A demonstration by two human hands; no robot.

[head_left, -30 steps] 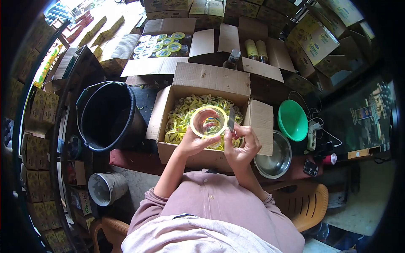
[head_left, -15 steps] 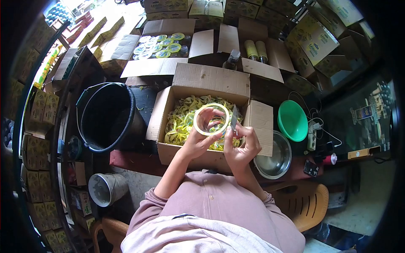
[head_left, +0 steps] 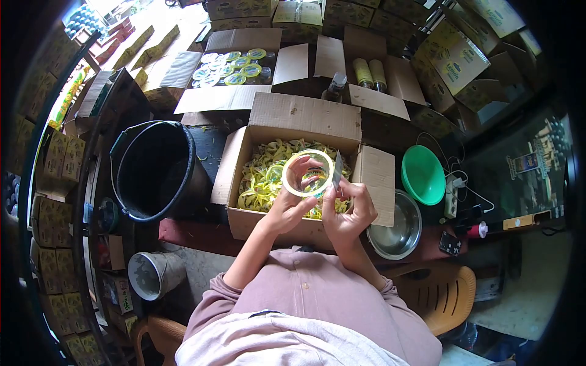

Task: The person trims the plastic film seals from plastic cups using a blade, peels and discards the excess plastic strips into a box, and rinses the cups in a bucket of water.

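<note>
My left hand (head_left: 288, 207) is wrapped round a clear plastic cup (head_left: 309, 175) with a yellow rim, its mouth tilted up toward me. A flat, thin blade (head_left: 337, 169) is pinched in my right hand (head_left: 349, 210), upright against the right side of the cup's rim. Both hands are over an open cardboard box (head_left: 305, 114) filled with yellow and clear curled scraps (head_left: 256, 183).
A dark bucket (head_left: 191, 165) stands left of the box, a pale bucket (head_left: 149, 274) below it. To the right are a green bowl (head_left: 423, 175), a metal bowl (head_left: 410, 235) and a power strip (head_left: 452, 198). Behind, a carton holds lidded cups (head_left: 234, 80); a bottle (head_left: 335, 86) stands nearby.
The cup in my left hand has shifted up and to the right and turned, so its printed label shows differently. The blade has moved slightly right with my right hand's grip on it.
</note>
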